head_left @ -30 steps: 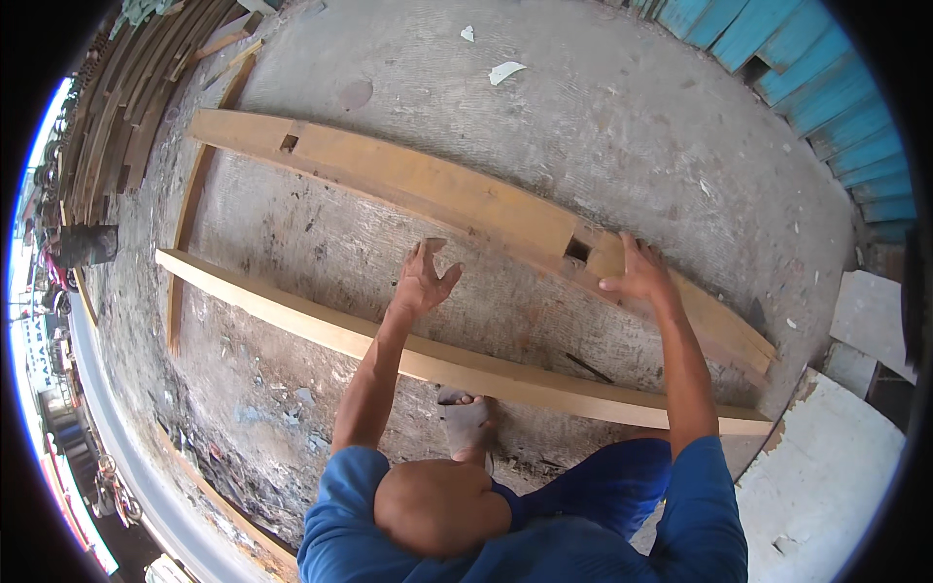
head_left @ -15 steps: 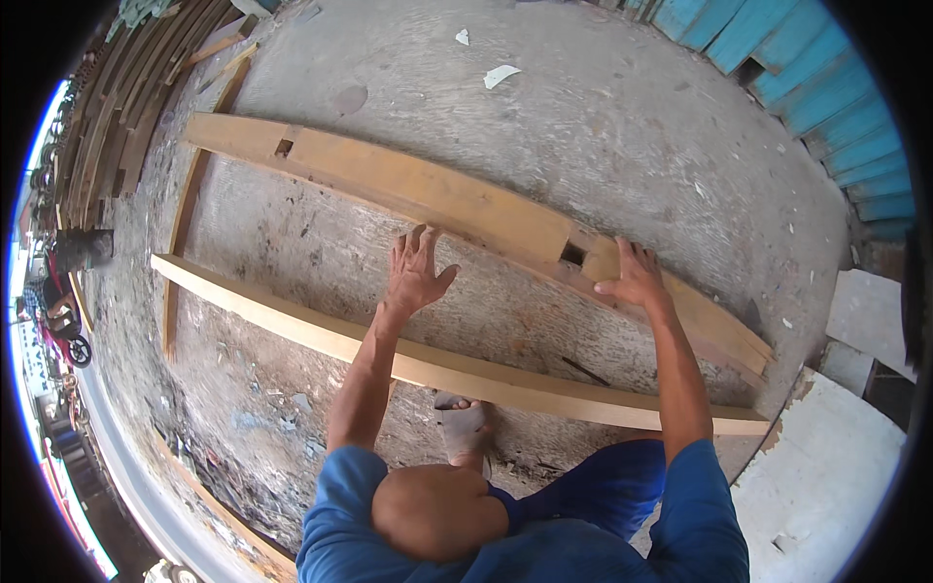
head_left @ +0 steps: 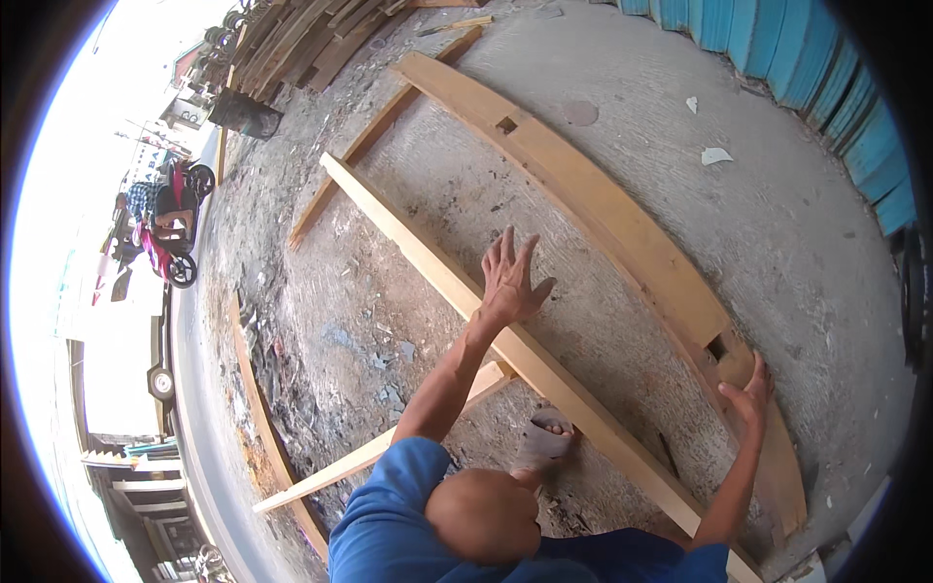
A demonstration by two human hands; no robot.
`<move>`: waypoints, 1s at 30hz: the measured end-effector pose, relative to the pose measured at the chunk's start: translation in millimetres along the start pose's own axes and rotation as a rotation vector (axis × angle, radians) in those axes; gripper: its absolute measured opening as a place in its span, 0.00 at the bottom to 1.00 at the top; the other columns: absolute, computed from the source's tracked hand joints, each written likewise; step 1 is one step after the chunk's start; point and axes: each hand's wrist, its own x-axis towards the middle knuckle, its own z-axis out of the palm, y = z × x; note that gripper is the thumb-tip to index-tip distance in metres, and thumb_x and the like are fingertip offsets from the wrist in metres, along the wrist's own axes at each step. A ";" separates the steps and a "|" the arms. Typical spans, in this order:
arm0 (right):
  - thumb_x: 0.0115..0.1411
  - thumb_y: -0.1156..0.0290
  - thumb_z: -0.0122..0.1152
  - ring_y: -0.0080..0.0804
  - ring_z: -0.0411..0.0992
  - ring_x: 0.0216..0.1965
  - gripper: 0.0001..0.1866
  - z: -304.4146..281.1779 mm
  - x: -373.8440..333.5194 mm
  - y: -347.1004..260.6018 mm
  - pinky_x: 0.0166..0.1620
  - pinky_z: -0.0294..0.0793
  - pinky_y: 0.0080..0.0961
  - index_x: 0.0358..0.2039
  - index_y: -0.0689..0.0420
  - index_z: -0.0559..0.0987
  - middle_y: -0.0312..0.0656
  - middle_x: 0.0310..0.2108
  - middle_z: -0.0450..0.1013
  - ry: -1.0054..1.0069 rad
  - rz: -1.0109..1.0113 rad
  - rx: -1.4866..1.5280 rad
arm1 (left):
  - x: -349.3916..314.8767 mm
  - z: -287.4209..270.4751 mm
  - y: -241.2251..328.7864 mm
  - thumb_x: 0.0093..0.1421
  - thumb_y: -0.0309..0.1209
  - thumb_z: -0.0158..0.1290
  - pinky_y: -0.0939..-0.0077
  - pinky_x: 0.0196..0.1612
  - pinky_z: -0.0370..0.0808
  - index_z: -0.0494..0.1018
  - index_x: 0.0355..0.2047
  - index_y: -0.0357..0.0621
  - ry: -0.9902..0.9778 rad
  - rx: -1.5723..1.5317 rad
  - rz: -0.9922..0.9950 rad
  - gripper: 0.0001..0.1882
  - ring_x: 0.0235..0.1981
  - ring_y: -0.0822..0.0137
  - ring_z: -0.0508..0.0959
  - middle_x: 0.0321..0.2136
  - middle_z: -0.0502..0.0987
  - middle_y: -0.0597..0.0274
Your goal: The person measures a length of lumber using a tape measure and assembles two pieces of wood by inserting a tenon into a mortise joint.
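Blue sleeves point(head_left: 389, 486) are showing nearest, with a sandalled foot point(head_left: 546, 439) resting beside the thin beam point(head_left: 583, 398). The left hand point(head_left: 509, 291) is hanging past that beam with its fingers spread, seemingly holding nothing; it is leaving a wider gap to the wide beam point(head_left: 622, 223) than half a second ago. The right hand point(head_left: 748, 391) is staying at that beam's near end, thumb by the square hole point(head_left: 716, 348), fingers reaching the far edge; how firmly it is gripping, I cannot tell. For the work, this likely means only the right hand is controlling the wide beam, whose far end is lying across a batten point(head_left: 350, 175). The view is swinging left, bringing a slanting bar point(head_left: 340, 471) into sight and, farther off, showing a motorbike point(head_left: 160, 243) more fully near the lumber pile point(head_left: 321, 39).
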 end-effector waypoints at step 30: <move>0.46 0.68 0.69 0.58 0.75 0.48 0.35 73.4 -188.3 -44.2 0.51 0.74 0.50 0.58 0.58 0.72 0.57 0.46 0.76 -0.493 -0.207 -0.171 | -53.3 80.5 -191.2 0.58 0.34 0.65 0.58 0.48 0.80 0.72 0.52 0.39 0.295 -1.460 -0.896 0.24 0.44 0.59 0.78 0.44 0.76 0.59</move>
